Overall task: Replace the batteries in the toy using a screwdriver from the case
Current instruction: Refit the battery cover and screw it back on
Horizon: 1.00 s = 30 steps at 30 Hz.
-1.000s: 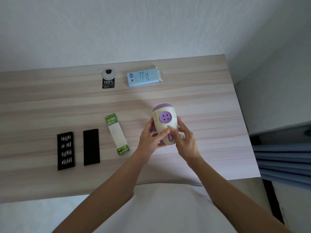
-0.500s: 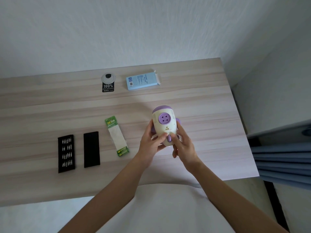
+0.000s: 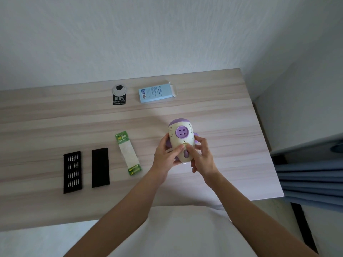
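A cream and purple toy [image 3: 181, 138] is held above the wooden table [image 3: 232, 127], its underside with a round purple four-hole disc facing me. My left hand [image 3: 166, 156] grips its left side, thumb lying across the lower panel. My right hand [image 3: 202, 156] holds the right side, with its thumb pressing beside the left thumb. To the left lies a green battery pack [image 3: 128, 152]. Further left the black screwdriver case lies in two parts: a tray of bits [image 3: 72, 172] and a plain black lid [image 3: 100, 167].
A light blue carton [image 3: 156, 93] with an open flap lies at the back of the table. A round grey cable grommet [image 3: 119, 89] with a black "100%" sticker [image 3: 119, 100] sits left of it. The table's right edge borders a wall corner and blue curtain [image 3: 311, 175].
Both thumbs have shifted slightly on the toy's lower panel, and the toy is tilted a little differently. Nothing on the table has moved.
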Motion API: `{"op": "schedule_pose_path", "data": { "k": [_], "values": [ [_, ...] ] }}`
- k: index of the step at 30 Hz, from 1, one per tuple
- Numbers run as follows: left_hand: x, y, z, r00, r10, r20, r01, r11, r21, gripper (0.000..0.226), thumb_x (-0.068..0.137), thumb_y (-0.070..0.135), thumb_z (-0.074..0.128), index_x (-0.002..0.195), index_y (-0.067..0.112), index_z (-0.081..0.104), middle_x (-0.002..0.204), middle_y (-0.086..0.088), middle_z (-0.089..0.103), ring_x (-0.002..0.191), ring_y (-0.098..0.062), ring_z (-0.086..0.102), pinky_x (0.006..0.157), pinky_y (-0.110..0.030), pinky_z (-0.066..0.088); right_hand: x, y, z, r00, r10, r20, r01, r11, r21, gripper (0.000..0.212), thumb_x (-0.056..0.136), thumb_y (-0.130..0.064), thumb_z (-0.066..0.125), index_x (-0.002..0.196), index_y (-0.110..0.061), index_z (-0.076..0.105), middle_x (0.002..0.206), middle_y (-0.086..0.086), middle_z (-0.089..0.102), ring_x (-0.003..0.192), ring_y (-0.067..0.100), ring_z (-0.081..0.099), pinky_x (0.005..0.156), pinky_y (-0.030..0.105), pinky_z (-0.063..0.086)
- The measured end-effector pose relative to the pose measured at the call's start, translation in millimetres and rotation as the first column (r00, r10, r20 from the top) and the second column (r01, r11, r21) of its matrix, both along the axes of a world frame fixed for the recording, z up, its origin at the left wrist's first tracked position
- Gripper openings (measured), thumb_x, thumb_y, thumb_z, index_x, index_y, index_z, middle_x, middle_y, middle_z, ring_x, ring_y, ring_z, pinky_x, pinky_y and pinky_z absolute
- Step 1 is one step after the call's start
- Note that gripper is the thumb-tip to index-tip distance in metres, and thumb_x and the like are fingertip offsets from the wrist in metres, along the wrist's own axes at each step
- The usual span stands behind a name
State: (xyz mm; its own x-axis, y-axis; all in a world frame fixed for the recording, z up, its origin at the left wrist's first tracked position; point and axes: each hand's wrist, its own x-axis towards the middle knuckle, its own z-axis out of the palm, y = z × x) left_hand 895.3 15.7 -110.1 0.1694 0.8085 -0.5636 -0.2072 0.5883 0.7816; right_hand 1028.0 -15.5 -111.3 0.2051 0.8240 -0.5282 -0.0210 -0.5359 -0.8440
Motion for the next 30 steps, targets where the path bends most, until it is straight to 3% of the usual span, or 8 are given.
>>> {"op": "schedule_pose_path", "data": {
  "k": [5,12,18,20,23,25,27,30],
  "values": [
    [-5.5,0.2,0.3,0.998,0.000,0.057,0.002,0.999,-0.036,0.046,0.087,0.007,0.074,0.124,0.032,0.061,0.128,-0.001,0.063,0.099,-0.019,0.073,0.082,-0.051,0.060,3.4,1.8,3.0,1.000,0.009,-0.002,-0.009,0.999,-0.033,0.044,0.093,-0.039,0.065,0.133,-0.036,0.048,0.111,-0.003,0.063,0.057,0.013,0.057,0.047,0.027,0.046],
    [-8.4,1.1,7.4,0.999,-0.020,-0.025,0.020,0.999,-0.026,0.055,0.088,0.012,0.074,0.136,0.028,0.052,0.126,0.004,0.058,0.081,-0.001,0.073,0.071,-0.034,0.061,25.1,1.2,7.4,0.998,-0.031,0.054,0.033,0.999,-0.038,0.033,0.096,-0.031,0.063,0.127,-0.024,0.056,0.106,0.006,0.065,0.058,0.015,0.057,0.050,0.028,0.051],
    [-31.1,-0.3,-0.9,0.994,0.031,-0.107,-0.035,0.999,-0.035,0.050,0.091,0.029,0.071,0.137,0.033,0.051,0.129,0.004,0.057,0.115,-0.014,0.062,0.081,-0.038,0.061,40.0,-5.4,-6.3,0.993,-0.062,0.105,0.073,0.992,-0.099,0.022,0.096,-0.010,0.050,0.114,-0.018,0.058,0.107,0.014,0.062,0.060,0.019,0.057,0.049,0.030,0.051],
    [-44.4,-1.9,-9.5,0.978,0.134,-0.159,-0.144,0.988,-0.051,0.040,0.096,0.030,0.064,0.135,0.024,0.053,0.127,0.001,0.057,0.114,-0.018,0.062,0.082,-0.040,0.061,40.6,-8.3,-11.2,0.992,-0.049,0.119,0.064,0.991,-0.121,0.021,0.096,-0.009,0.048,0.113,-0.017,0.057,0.107,0.014,0.061,0.061,0.020,0.057,0.050,0.030,0.051],
    [-69.8,-7.6,-26.8,0.923,0.190,-0.335,-0.196,0.981,0.016,0.013,0.101,0.019,0.057,0.113,0.019,0.060,0.120,-0.007,0.060,0.099,-0.020,0.064,0.073,-0.033,0.059,40.7,-13.7,-17.5,0.989,-0.035,0.142,0.057,0.987,-0.152,0.018,0.096,-0.010,0.048,0.110,-0.016,0.058,0.106,0.013,0.061,0.061,0.021,0.057,0.050,0.031,0.052],
    [-85.9,-14.0,-39.1,0.852,0.110,-0.512,-0.077,0.993,0.084,0.008,0.099,0.015,0.058,0.102,0.021,0.062,0.109,-0.007,0.063,0.094,-0.023,0.064,0.070,-0.029,0.056,40.8,-18.0,-21.9,0.987,-0.025,0.159,0.052,0.985,-0.166,0.015,0.096,-0.012,0.052,0.109,-0.015,0.059,0.104,0.013,0.062,0.059,0.020,0.056,0.049,0.031,0.052],
    [-95.9,-19.3,-50.0,0.724,-0.007,-0.690,0.143,0.980,0.140,0.007,0.096,0.013,0.061,0.100,0.017,0.065,0.099,-0.003,0.065,0.088,-0.020,0.063,0.076,-0.031,0.056,40.2,-21.9,-27.0,0.985,-0.010,0.175,0.042,0.983,-0.179,0.013,0.097,-0.015,0.055,0.109,-0.015,0.059,0.103,0.012,0.063,0.058,0.019,0.056,0.048,0.029,0.051],
    [-91.6,-22.3,-62.0,0.562,-0.091,-0.822,0.445,0.871,0.208,0.010,0.090,0.008,0.066,0.099,0.010,0.068,0.098,-0.004,0.065,0.082,-0.016,0.059,0.076,-0.025,0.048,38.8,-26.5,-35.5,0.980,0.013,0.200,0.029,0.978,-0.207,0.013,0.097,-0.018,0.056,0.109,-0.015,0.059,0.102,0.011,0.063,0.058,0.018,0.057,0.048,0.029,0.052]
  ]
}}
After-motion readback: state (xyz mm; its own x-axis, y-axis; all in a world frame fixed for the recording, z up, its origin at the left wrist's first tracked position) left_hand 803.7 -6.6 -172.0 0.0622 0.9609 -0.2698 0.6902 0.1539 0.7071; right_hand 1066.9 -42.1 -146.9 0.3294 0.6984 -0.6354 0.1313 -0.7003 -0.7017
